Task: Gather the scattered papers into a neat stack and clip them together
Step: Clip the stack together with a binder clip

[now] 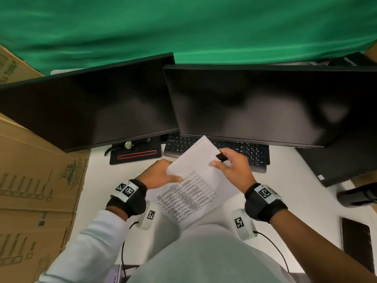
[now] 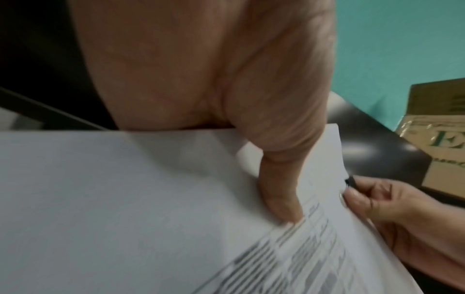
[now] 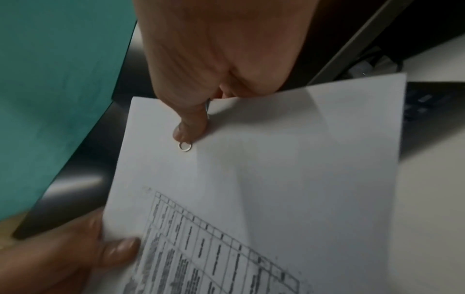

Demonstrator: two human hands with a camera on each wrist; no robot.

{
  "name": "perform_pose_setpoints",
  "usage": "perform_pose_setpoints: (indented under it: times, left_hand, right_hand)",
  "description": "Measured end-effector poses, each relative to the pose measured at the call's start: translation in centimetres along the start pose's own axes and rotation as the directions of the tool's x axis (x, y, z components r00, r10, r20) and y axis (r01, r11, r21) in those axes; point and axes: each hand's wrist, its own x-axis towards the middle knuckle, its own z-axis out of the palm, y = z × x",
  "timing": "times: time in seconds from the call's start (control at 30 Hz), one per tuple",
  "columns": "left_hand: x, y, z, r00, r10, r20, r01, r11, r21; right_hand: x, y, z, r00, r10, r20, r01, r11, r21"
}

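A stack of white papers (image 1: 195,180), the top sheet printed with text and a table, is held tilted above the white desk (image 1: 98,160). My left hand (image 1: 173,176) grips its left edge, thumb (image 2: 279,199) on top and the fingers hidden beneath. My right hand (image 1: 218,160) pinches a black binder clip (image 1: 221,157) at the stack's right edge. In the right wrist view my thumb (image 3: 191,127) presses the clip's silver wire loop (image 3: 185,146) flat on the top sheet (image 3: 276,179). The clip's jaws are hidden by my fingers.
Two dark monitors (image 1: 255,103) stand at the back with a black keyboard (image 1: 253,154) under the right one. A wristwatch (image 1: 128,145) lies on the left monitor's base. Cardboard boxes (image 1: 30,180) crowd the left. A dark slab (image 1: 356,242) lies at the right edge.
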Motion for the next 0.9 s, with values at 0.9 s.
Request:
perform_pose_setpoints:
  times: [0.9]
  left_hand:
    - [-9.2,-28.0,-5.8,0.558,-0.699,-0.447,0.657,0.701,-0.276]
  right_hand:
    - [1.2,3.2,12.7,0.629,0.558,0.542,-0.335,0.823,-0.458]
